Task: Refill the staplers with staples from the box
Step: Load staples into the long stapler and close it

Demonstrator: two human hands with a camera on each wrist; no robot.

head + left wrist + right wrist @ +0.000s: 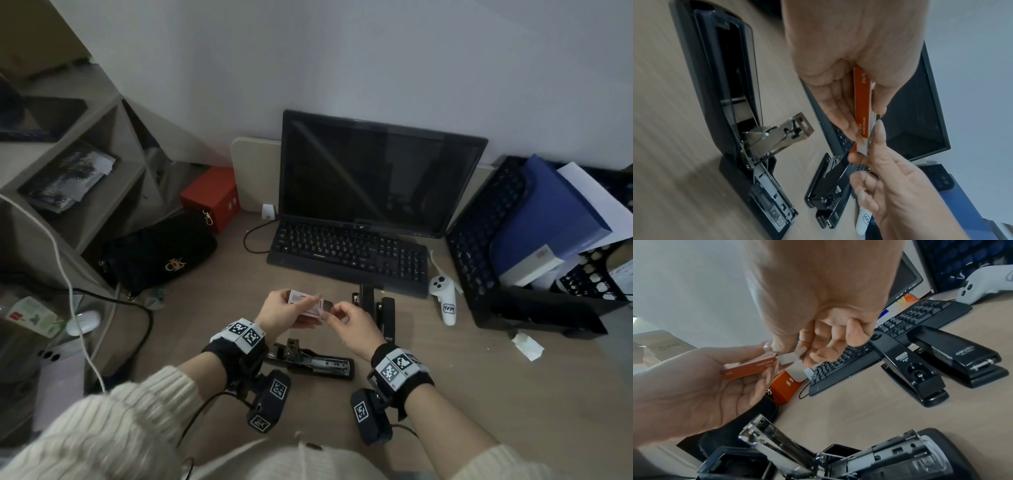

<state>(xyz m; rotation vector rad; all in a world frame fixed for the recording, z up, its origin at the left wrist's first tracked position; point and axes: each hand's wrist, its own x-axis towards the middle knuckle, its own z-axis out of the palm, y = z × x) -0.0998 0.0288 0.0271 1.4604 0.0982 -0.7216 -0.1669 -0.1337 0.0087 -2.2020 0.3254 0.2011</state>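
Note:
My left hand [291, 308] grips a small red-and-white staple box [306, 303] above the desk, in front of the keyboard. My right hand [337, 317] pinches the grey flap [786, 359] at the box's right end between thumb and forefinger. In the left wrist view the orange box [862, 104] stands edge-on between the two hands. A black stapler [315, 363] lies opened flat on the desk below my hands, its metal channel [774, 194] exposed. Two closed black staplers [366, 298] [387, 318] lie to the right, beside the keyboard.
A black keyboard [346, 250] and dark monitor [376, 174] stand behind. A white controller [445, 298] and a black tray [479, 240] with a blue folder are at the right. A black bag [157, 253] and red box [212, 195] sit at the left, crumpled paper [527, 346] at the right.

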